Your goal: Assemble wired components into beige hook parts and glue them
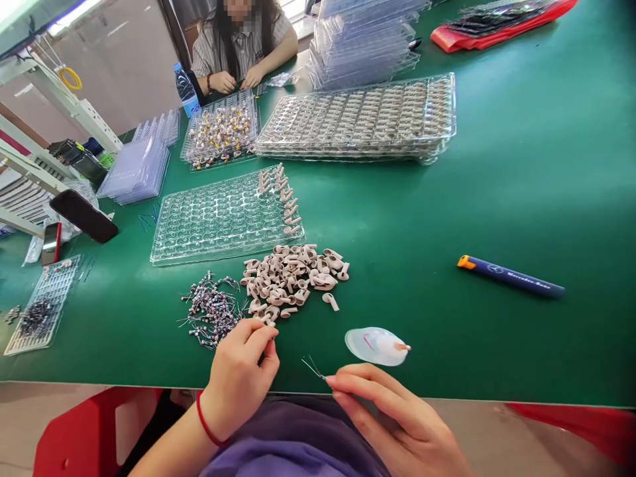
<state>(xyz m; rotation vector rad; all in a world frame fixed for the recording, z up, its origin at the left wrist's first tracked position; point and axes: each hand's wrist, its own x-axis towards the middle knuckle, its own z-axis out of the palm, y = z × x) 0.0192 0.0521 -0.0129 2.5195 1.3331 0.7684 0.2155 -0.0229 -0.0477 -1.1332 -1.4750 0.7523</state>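
Observation:
My left hand (248,358) is closed in a pinch at the near edge of a pile of beige earbud shells (285,275). Whatever lies between its fingertips is hidden; a shell shows right beside them. Left of that pile is a tangled heap of small electronic parts with thin wire leads (213,308). Between thumb and fingers, my right hand (392,414) pinches a small wired component (318,372), its two thin leads pointing up and left. Just beyond this hand lies a translucent squeeze bottle (375,346) on its side, its tip to the right.
A clear tray (213,222) has beige shells along its right side. Behind it stand filled trays (358,126) and a tray of white-and-yellow parts (221,136). A blue lighter-like stick (511,276) lies right. Phones (83,215) are at left. Another person (243,46) sits opposite.

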